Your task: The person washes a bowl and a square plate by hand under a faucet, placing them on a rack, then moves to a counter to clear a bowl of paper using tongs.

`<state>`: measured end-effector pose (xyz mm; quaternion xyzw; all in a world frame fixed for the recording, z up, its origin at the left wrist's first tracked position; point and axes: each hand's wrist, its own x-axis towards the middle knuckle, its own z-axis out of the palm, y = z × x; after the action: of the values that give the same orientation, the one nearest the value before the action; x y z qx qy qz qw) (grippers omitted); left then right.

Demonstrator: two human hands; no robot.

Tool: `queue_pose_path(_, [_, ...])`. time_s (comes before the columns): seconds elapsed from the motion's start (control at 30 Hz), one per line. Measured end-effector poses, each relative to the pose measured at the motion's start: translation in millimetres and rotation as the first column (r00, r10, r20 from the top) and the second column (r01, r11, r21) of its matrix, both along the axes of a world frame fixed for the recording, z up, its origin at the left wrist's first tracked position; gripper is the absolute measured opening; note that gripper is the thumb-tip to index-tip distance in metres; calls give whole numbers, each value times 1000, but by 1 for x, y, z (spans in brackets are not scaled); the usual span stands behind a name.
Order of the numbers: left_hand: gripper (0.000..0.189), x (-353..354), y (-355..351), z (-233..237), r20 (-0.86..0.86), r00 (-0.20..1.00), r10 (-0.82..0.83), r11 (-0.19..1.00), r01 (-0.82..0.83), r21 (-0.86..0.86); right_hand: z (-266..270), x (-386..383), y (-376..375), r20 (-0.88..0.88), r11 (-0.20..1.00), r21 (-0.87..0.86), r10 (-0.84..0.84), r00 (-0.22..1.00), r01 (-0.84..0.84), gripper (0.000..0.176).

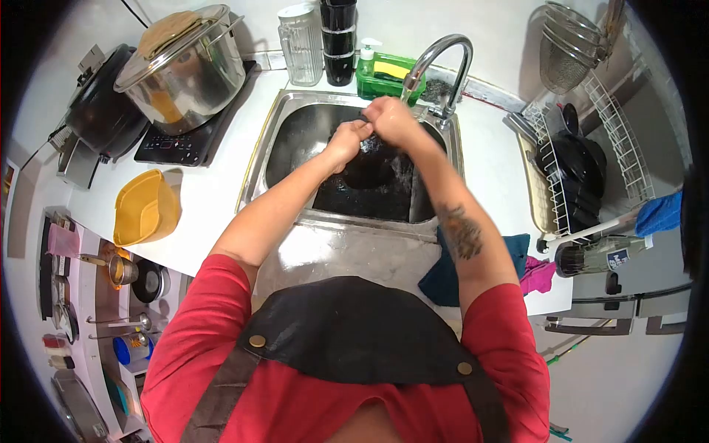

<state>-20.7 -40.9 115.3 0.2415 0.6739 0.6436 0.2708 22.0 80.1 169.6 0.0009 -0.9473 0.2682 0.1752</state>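
Note:
Both hands are over the metal sink [277,122], close together near its back edge. My left hand [348,142] has its fingers closed on the top of a wet black item [369,166] that hangs down into the basin. Beside it, under the faucet [443,55], my right hand [391,119] is curled, its fingers bent at the same black item; its grip is partly blurred. A larger dark, wet, flat surface [362,204] lies lower in the sink.
Behind the sink stand a green caddy [367,83], black cups [339,44] and a glass pitcher [301,48]. A yellow container [148,210] and a large pot [188,77] are left. Right are a dish rack [550,166] and a teal cloth [441,277].

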Motion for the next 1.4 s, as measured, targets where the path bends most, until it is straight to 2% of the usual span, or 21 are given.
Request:
queue_pose_path(0.03, [27,2,0,4,51,993,105,989,-110,97,4,10,-9,-12,921,354,177,984,-161,27])
queue_pose_path(0.1, [28,-7,-5,-1,43,998,52,994,-56,97,-25,11,-19,-324,972,234,59,944,20,34])
queue_pose_path(0.17, [27,0,-11,-2,120,990,72,965,-100,244,-30,7,-3,-153,986,169,20,988,6,42])
queue_pose_path(0.2, [27,1,-15,-5,118,991,69,966,-96,240,-33,6,6,-5,964,-262,51,999,-51,46])
queue_pose_path(0.23, [24,-1,-17,-10,186,978,92,952,-141,273,-38,5,16,112,761,-648,141,984,-35,50])
queue_pose_path(0.3, [21,-3,-19,-17,319,939,127,912,-237,334,-60,9,31,159,783,-605,-59,986,144,54])
queue_pose_path(0.33, [22,1,-19,-10,404,903,144,874,-308,376,-80,16,33,178,349,-923,13,984,162,54])
queue_pose_path(0.37, [22,7,-16,-9,405,903,143,875,-307,375,-93,25,32,157,-188,-967,86,984,171,53])
queue_pose_path(0.47, [35,16,-3,-18,344,894,288,813,-418,404,-115,29,-15,93,-495,-868,-230,969,-34,55])
queue_pose_path(0.6, [52,20,7,-46,174,872,457,855,-485,183,-112,36,-43,520,-565,-776,-321,791,281,57])
queue_pose_path(0.63, [52,18,7,-55,174,873,456,857,-483,179,-119,36,-48,523,-568,-773,-321,789,281,57])
queue_pose_path(0.73, [44,16,7,-71,-5,872,490,852,-478,212,-102,48,-73,490,-243,-870,-318,812,429,46])
queue_pose_path(0.83, [20,27,-2,-55,-234,822,519,854,-490,172,-90,45,-74,526,-265,-843,-218,822,469,41])
queue_pose_path(0.9, [24,31,-15,-45,-498,805,323,913,-404,-62,-82,48,-64,374,-120,-927,-282,884,354,34])
queue_pose_path(0.97, [21,37,-23,-50,-580,765,278,928,-370,-43,-81,43,-46,392,-177,-919,-326,860,351,33])
queue_pose_path(1.03, [19,51,-30,-49,-709,704,-43,980,-109,-167,-89,46,-29,317,-175,-940,-119,941,294,32])
queue_pose_path(1.1, [20,63,-34,-43,-749,586,-309,924,-1,-382,-109,42,-25,326,-392,-875,-44,945,283,29])
queue_pose_path(1.17, [35,64,-30,-29,-627,562,-539,808,136,-573,-109,51,-23,246,-534,-822,-19,969,199,28])
queue_pose_path(1.27, [55,30,-13,-40,-53,722,-690,706,655,-270,-108,63,-20,158,-614,-783,-46,986,97,39])
queue_pose_path(1.37, [64,22,0,-26,-306,518,-799,463,204,-862,-118,56,-27,13,-621,-784,-58,998,-25,46])
queue_pose_path(1.4, [65,13,4,-28,-442,442,-780,477,-36,-878,-115,57,-25,86,-631,-775,-38,996,43,49])
